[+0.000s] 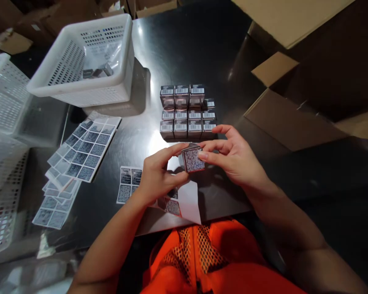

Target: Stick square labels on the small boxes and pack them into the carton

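Between my two hands is a small box [194,159] with a square, densely printed label on the face toward me. My left hand [159,171] grips the box by its left side, thumb below and fingers above. The thumb and forefinger of my right hand [230,155] pinch its right edge at the label; the other fingers are partly spread. Just beyond them stand rows of small dark boxes [180,127] with barcode labels on top. Under my left hand lie a label sheet [173,206] with a bare white backing part and another label sheet [126,185], partly covered.
Fanned stacks of label sheets [88,147] lie at the left. Behind them a white perforated basket [95,87] holds a few small boxes and clear plastic. More white baskets [3,196] stand at the far left. An open cardboard carton [288,118] is on the right.
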{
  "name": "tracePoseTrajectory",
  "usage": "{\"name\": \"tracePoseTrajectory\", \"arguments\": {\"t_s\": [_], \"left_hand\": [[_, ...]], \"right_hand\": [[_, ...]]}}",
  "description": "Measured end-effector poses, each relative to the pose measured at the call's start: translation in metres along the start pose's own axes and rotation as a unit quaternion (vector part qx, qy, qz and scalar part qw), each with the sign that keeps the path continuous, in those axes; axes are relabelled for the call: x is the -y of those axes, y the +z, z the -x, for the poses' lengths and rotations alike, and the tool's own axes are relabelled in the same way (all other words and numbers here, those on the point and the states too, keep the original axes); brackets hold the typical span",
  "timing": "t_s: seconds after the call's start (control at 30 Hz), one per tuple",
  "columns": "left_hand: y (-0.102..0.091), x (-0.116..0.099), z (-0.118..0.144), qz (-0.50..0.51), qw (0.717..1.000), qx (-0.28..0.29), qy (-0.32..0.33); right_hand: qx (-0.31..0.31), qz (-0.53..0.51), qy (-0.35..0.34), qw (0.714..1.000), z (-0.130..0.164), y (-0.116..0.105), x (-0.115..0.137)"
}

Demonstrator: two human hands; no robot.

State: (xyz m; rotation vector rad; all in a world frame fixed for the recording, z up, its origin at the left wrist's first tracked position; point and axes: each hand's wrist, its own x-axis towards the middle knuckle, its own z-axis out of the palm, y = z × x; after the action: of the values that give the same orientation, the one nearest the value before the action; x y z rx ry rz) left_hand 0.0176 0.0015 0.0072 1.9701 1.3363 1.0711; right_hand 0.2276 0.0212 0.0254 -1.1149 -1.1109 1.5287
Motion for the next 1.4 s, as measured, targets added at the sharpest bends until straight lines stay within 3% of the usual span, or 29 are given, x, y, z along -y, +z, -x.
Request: {"name": "tracePoseTrajectory", "arguments": {"t_s": [0.63, 1.4], "left_hand": [[0.0000, 0.0003, 0.0001, -0.010, 1.000, -0.005, 0.008], [-0.0010, 0.0003, -0.0007, 0.008, 1.000, -0.004, 0.024]], "right_hand": [[-0.012, 0.009, -0.010, 1.000, 0.0012, 0.0011, 0.0004], [0.014, -0.013, 0.000, 1.000, -0.0011, -0.0046, -0.0031]]}}
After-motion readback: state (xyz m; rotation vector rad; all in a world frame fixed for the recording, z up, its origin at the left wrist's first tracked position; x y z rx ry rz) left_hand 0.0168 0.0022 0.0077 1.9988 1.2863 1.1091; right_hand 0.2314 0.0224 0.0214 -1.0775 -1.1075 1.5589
